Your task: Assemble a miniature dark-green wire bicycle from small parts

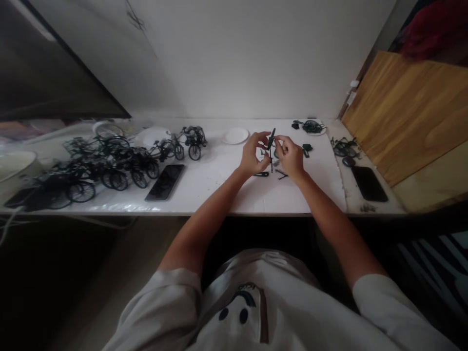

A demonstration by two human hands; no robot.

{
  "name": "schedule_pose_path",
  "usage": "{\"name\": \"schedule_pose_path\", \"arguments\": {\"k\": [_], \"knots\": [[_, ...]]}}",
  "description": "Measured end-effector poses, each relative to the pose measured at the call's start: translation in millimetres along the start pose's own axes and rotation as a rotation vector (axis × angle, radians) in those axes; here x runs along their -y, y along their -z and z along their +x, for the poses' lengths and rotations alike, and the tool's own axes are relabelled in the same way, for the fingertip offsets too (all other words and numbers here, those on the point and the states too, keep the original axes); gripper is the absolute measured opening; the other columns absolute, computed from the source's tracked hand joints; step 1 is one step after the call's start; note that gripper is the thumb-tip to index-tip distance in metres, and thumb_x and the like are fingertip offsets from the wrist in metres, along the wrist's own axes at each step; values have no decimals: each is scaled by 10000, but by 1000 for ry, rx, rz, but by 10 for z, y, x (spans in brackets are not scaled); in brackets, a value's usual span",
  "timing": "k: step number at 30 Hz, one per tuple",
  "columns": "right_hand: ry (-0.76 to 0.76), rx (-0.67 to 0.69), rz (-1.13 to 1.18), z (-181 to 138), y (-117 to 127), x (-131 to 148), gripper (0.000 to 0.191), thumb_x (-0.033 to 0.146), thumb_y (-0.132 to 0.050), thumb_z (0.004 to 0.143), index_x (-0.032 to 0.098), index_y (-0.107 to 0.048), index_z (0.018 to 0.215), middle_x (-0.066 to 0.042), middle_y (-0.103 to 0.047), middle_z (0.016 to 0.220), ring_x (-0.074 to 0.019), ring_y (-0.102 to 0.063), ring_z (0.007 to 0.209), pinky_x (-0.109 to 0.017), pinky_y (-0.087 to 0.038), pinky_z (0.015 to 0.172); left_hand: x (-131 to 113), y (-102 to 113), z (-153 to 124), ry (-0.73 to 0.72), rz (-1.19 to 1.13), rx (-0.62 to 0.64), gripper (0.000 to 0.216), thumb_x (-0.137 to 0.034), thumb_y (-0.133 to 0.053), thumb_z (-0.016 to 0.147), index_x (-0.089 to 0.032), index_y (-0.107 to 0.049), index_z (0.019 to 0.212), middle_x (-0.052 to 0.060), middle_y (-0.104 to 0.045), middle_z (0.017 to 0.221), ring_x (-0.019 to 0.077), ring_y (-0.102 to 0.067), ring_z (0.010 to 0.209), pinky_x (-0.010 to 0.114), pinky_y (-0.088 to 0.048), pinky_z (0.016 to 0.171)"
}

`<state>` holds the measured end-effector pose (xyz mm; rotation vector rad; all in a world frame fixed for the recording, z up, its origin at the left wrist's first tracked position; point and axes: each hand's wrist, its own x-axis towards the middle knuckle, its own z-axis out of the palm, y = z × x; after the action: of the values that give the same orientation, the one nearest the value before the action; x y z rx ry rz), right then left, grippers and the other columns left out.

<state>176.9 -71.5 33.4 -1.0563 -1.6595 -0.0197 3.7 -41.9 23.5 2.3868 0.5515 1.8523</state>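
A pale wall (248, 63) rises behind our dimly lit white bench (215, 180); a wooden board (405, 112) stands at the bench's right end, small bicycles (120, 163) crowd its left. Over its middle, our left hand (252, 153) and right hand (292, 156) both pinch one dark part (271, 140); we'd best brace it steadily and press gently, straight.

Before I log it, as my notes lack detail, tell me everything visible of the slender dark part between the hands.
The slender dark part stands roughly upright over the white tabletop. Its broader, greenish upper section leans slightly; a thin rod-like length runs downward. The left hand holds it; fingertips of the right hand are beside it, contact unclear. Its material can't be told.
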Motion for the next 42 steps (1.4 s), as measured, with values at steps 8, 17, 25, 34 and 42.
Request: {"name": "schedule_pose_path", "arguments": {"k": [8, 17, 25, 34, 42], "knots": [[-8, 37, -73, 2, 0, -21, 312, 424, -544, 1104, 215, -765, 1177, 40, -545, 656, -119, -443, 563, -281, -384, 644, -40, -23, 14, 20, 63, -7, 493, -407, -635, 943, -220, -593, 1397, 51, -642, 990, 174, -653, 882, 286, -657, 705], [15, 41, -30, -6, -1, -18, 309, 410, -556, 1104, 196, -769, 1168, 58, -484, 630, -115, -425, 547, -280, -362, 627, -67, -8, 34, 7, 74, -37, 417, -304, -663, 905, -207, -645, 1309, 34, -653, 924, 160, -644, 825, 289, -656, 711], [12, 47, -39, -1, -11, -45, 327, 445, -569, 1088, 209, -789, 1143, 61, -466, 606, -119, -408, 549, -280, -370, 625, -42, -6, 24, 17, 114, -47, 372, -288, -668, 893, -204, -665, 1255, 46, -684, 935, 170, -649, 837, 295, -654, 708], [27, 57, -26, -2, -1, -35, 298, 393, -591, 1071, 188, -792, 1147, 48, -514, 635, -117, -434, 551, -286, -374, 630, -1, -30, 12, 22, 95, -74, 354, -224, -659, 860, -201, -677, 1213, 36, -672, 923, 166, -648, 828, 280, -652, 686], [-38, 54, -70, -4, 23, 22, 243, 391, -629, 1051, 207, -779, 1105, 48, -533, 634, -120, -439, 551, -287, -378, 643, -34, -22, 27, 21, 117, -66, 314, -248, -663, 891, -208, -685, 1202, 38, -686, 893, 174, -641, 811, 299, -635, 690]]}}
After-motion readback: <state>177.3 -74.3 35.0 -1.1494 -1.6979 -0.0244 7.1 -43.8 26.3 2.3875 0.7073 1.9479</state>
